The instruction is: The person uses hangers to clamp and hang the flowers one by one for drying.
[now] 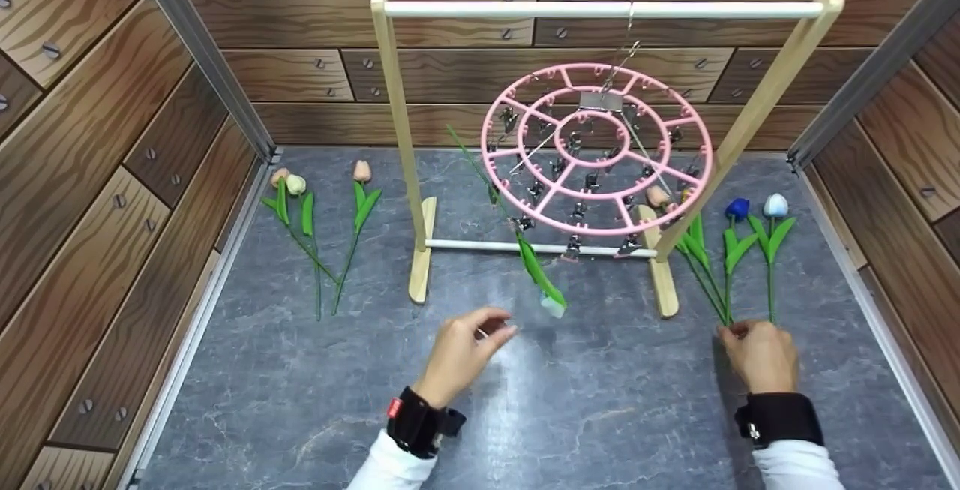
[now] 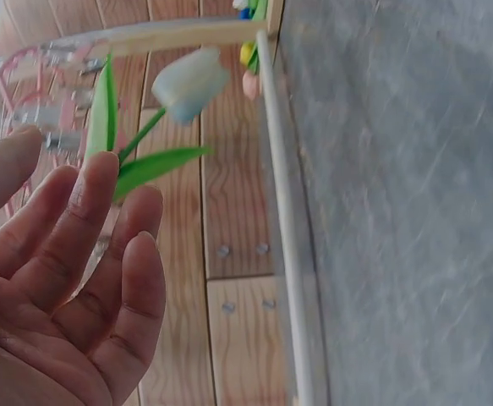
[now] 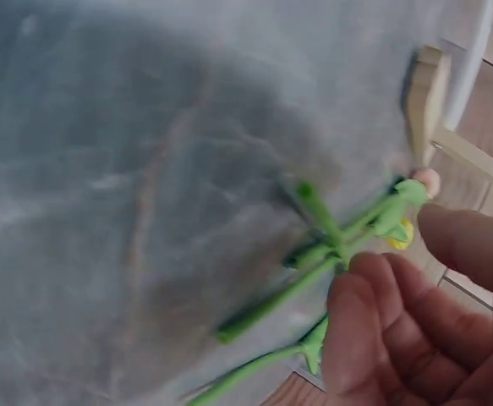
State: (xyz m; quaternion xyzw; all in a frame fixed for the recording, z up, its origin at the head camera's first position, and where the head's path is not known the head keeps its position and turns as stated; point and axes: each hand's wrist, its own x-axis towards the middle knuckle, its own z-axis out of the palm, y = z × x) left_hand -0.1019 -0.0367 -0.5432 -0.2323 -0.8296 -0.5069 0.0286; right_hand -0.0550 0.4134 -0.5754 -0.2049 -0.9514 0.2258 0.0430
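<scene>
Holding right hand (image 1: 763, 359) unclenched at tulip stems (image 1: 727, 291) on desk (image 1: 585, 415), right of wooden stand (image 1: 765, 94); too blurred to confirm contact. Probably best to pinch one stem, without dragging neighbours. With left hand (image 1: 459, 353) loose and unladen, near pale tulip (image 2: 191, 85) hung from pink clip ring (image 1: 495, 186).

Head: up above, peering forward and down, pink ring (image 1: 611, 162) at 2 o'clock | left wrist: close up, tipped sideways, shares ring, 10 o'clock | right wrist: close over stems (image 3: 271, 303), rack foot (image 3: 432, 89) 2 o'clock
</scene>
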